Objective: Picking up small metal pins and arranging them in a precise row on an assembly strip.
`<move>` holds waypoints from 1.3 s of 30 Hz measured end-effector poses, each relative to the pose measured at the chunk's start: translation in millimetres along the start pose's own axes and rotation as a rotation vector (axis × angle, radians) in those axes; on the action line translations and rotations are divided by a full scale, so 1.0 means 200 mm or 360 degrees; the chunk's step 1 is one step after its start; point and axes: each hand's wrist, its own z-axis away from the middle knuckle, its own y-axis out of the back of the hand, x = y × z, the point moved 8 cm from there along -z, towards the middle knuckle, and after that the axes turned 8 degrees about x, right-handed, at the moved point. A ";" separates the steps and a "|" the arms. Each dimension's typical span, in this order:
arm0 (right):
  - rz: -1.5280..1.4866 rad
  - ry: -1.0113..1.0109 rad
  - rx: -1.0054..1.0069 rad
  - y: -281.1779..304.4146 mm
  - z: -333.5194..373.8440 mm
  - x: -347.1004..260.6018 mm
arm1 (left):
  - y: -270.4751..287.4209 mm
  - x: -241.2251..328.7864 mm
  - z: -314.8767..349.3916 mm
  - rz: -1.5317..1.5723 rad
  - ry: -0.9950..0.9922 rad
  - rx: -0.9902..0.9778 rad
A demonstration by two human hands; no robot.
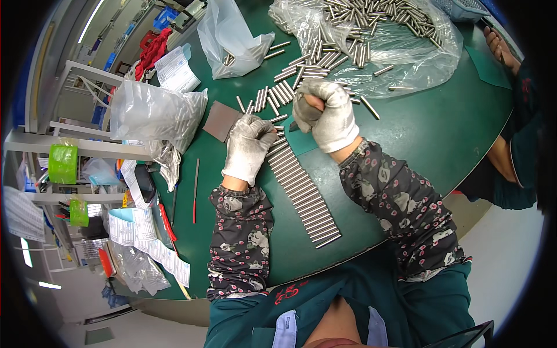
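A slanting row of short steel pins (304, 194) lies side by side on the green table. At its far end my gloved left hand (246, 145) is closed, fingertips down by the last pins; whatever it pinches is hidden. To the right, my gloved right hand (328, 113) is curled shut, with a small dark tip showing below its fingers; I cannot make out what that is. A small green sheet (303, 142) lies under this hand, next to the row. Loose pins (281, 93) are scattered just beyond both hands.
A clear plastic bag (423, 72) spreads under a heap of pins at the back. Other plastic bags (232, 40) stand at the back left. Left of my hand are a grey-brown plate (221, 122) and a thin red-ended file (195, 191). Another person's hand (502, 49) is at the right edge.
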 end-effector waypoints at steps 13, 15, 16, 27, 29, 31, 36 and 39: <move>0.0022 -0.0021 -0.0012 0.00 0.00 0.00 | 0.00 0.10 0.00 -0.0248 -0.0132 -0.0279; 0.0077 -0.0007 0.0023 0.01 0.00 0.00 | -0.01 0.10 0.00 -0.0307 -0.0151 -0.0265; 0.0077 -0.0007 0.0024 0.01 0.00 0.01 | 0.00 0.09 0.01 -0.0299 -0.0172 -0.0225; 0.0053 0.0015 -0.0019 0.00 0.00 0.00 | 0.01 0.10 0.01 -0.0281 -0.0160 -0.0149; 0.0055 0.0013 -0.0018 0.00 0.00 0.00 | 0.01 0.05 0.02 -0.0060 0.0001 -0.0101; 0.0060 0.0013 -0.0011 0.01 -0.01 0.00 | 0.00 0.07 0.01 -0.0104 -0.0099 -0.0112; 0.0009 0.0016 -0.0028 0.01 0.00 0.00 | 0.00 0.12 0.01 -0.0118 -0.0222 -0.0138; -0.0024 0.0032 -0.0026 0.00 0.00 -0.02 | 0.00 0.10 0.01 -0.0067 -0.0123 -0.0073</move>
